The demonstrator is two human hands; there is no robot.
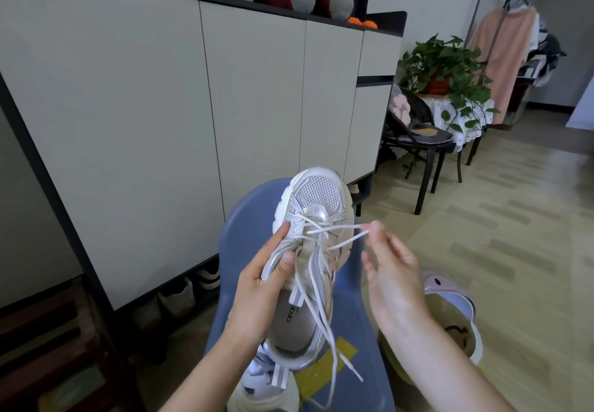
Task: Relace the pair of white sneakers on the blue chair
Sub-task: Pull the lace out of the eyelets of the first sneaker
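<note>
Left hand [262, 283] gripping white sneaker [310, 251] over blue chair [244, 218], fingers curled; right hand [390, 270] fingertips pinching lace [348, 239] end.

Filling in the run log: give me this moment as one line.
step: relacing | left hand: grips sneaker above blue chair | right hand: pinches lace end | second sneaker: on chair

Left hand [257, 278] raised, fingers curled, thumb pressed flat on top, grip closed around held object. Right hand [390, 263] lifted beside it, palm turned inward, fingertips [374, 228] pinched together. Both forearms bare.
</note>
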